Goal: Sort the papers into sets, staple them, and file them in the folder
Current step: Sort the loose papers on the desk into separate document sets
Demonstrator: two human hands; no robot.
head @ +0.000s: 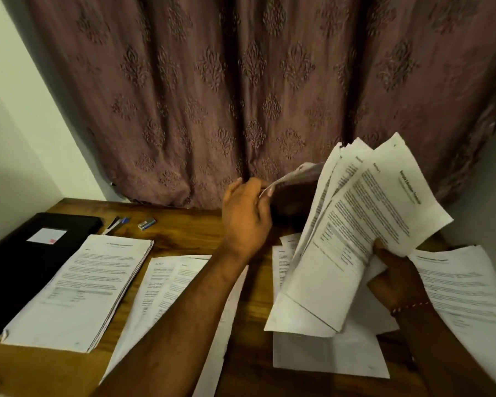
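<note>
My right hand grips a fanned bundle of printed papers, held tilted above the wooden desk. My left hand reaches behind the bundle and pinches the corner of one sheet, which curls away from the rest. A neat pile of papers lies at the left. Two overlapping sheets lie in the middle under my left forearm. More sheets lie under the bundle, and another pile sits at the right. A black folder lies shut at the far left. A stapler rests behind the left pile.
A small box of staples sits near the stapler at the back of the wooden desk. A patterned curtain hangs directly behind the desk. White walls close in at left and right.
</note>
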